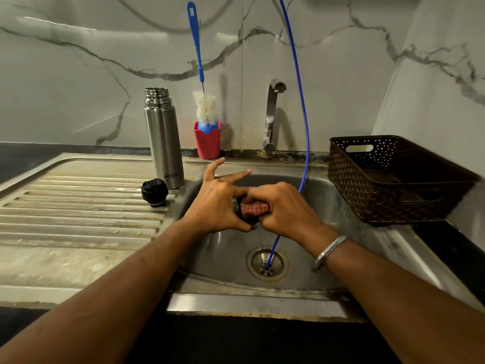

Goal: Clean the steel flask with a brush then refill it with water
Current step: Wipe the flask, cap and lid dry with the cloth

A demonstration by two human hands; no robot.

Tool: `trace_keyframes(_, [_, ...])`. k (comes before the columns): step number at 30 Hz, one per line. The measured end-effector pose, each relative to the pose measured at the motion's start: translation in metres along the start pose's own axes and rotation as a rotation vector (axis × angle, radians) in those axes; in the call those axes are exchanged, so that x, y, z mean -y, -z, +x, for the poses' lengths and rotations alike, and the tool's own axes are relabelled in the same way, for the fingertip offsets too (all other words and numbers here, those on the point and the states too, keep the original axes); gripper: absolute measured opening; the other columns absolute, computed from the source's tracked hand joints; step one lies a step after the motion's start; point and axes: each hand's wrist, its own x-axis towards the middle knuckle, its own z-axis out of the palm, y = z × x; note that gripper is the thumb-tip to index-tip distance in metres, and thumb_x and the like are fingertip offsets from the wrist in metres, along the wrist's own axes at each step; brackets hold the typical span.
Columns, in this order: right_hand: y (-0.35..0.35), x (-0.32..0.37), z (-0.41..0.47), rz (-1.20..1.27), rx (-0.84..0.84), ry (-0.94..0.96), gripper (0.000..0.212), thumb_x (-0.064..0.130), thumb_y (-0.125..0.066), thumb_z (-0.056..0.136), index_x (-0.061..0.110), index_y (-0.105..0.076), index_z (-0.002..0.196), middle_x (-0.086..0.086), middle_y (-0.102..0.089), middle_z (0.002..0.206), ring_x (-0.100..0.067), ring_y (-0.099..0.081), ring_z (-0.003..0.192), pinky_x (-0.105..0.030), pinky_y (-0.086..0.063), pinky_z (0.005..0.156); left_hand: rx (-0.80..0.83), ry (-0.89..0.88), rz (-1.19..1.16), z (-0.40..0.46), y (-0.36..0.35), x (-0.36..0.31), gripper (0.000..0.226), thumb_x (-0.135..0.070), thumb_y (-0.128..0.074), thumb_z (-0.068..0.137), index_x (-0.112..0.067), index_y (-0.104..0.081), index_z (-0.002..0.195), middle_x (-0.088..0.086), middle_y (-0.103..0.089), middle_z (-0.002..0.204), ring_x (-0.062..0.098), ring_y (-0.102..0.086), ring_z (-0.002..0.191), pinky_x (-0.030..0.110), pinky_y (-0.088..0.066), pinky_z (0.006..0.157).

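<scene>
The steel flask [164,143] stands upright and uncapped on the drainboard, at the sink's left rim. One black stopper [154,192] lies beside its base. A bottle brush [206,109] with a blue handle and white bristles stands head-down in a red cup [207,144] against the wall. Over the sink basin [328,195], my left hand [217,206] grips a small black round part [245,219], with two fingers stretched out. My right hand [286,211] presses a reddish scrub pad [253,208] against that part. Most of the black part is hidden by my fingers.
A steel tap [271,116] rises behind the basin; no water runs from it. A thin blue hose [301,101] hangs down into the drain [266,262]. A dark brown woven basket [388,179] sits on the right counter. The ribbed drainboard [78,206] spreads left.
</scene>
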Motion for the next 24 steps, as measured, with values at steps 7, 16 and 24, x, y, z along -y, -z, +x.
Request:
trace_keyframes(7, [-0.014,0.027,0.002,0.681,-0.180,-0.876,0.008,0.012,-0.069,0.087,0.004,-0.067,0.087,-0.011,-0.070,0.068,-0.018,-0.062,0.040,-0.027,-0.048,0.038,-0.080,-0.101,0.185,0.003,-0.001,-0.011,0.061,-0.056,-0.080,0.066,-0.018,-0.075,0.113,0.005,-0.072,0.127,0.012,-0.041,0.146,0.049,-0.004,0.124])
trace_keyframes(16, [-0.007,0.018,0.004,0.917,-0.148,-1.074,0.010,0.013,-0.079,0.081,0.008,-0.073,0.086,-0.006,-0.066,0.073,-0.011,-0.051,0.051,-0.024,-0.041,0.044,-0.095,-0.073,0.219,0.008,-0.003,-0.015,0.064,-0.053,-0.085,0.060,-0.017,-0.074,0.112,0.006,-0.069,0.132,0.015,-0.042,0.146,0.055,-0.009,0.122])
trace_keyframes(24, [-0.006,-0.004,0.004,-0.095,-0.042,0.062,0.025,0.015,-0.079,0.076,0.024,-0.072,0.099,0.007,-0.069,0.090,-0.014,-0.064,0.081,-0.037,-0.056,0.068,-0.009,0.113,0.027,0.000,0.000,-0.008,0.065,-0.066,-0.079,0.057,-0.036,-0.074,0.115,0.001,-0.044,0.158,0.007,-0.031,0.146,0.045,-0.012,0.117])
